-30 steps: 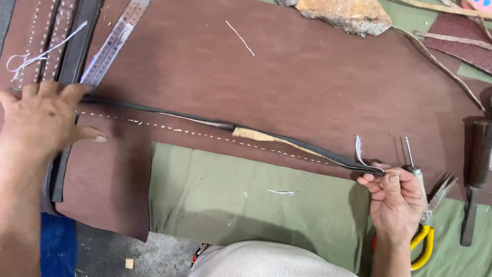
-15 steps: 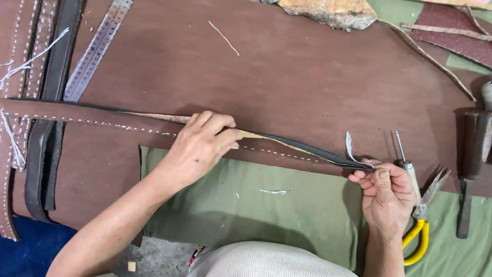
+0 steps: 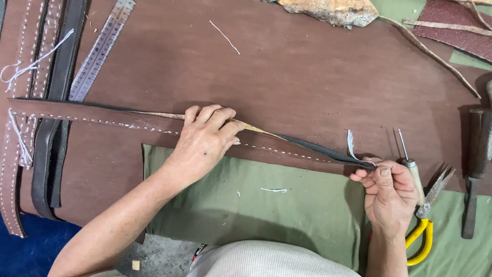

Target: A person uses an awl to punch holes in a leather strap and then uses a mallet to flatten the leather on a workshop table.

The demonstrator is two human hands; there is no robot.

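A long brown leather strap (image 3: 97, 114) with white stitching lies across a large brown leather sheet (image 3: 307, 82). My left hand (image 3: 205, 136) presses flat on the strap's middle, where its two layers part. My right hand (image 3: 387, 192) pinches the strap's right end (image 3: 353, 160), from which a white thread tuft (image 3: 351, 141) sticks up. The same hand also holds an awl (image 3: 410, 164) with a pale handle, its needle pointing away from me.
A metal ruler (image 3: 100, 48) and several stitched straps (image 3: 31, 154) lie at the left. Yellow-handled snips (image 3: 425, 225) and a dark-handled tool (image 3: 474, 164) rest at the right on green cloth (image 3: 287, 215). Leather scraps (image 3: 333, 10) lie at the top.
My left hand moved from the far left end of the strap to its middle and now presses there. The view shifted slightly. My right hand kept its pinch on the right end.
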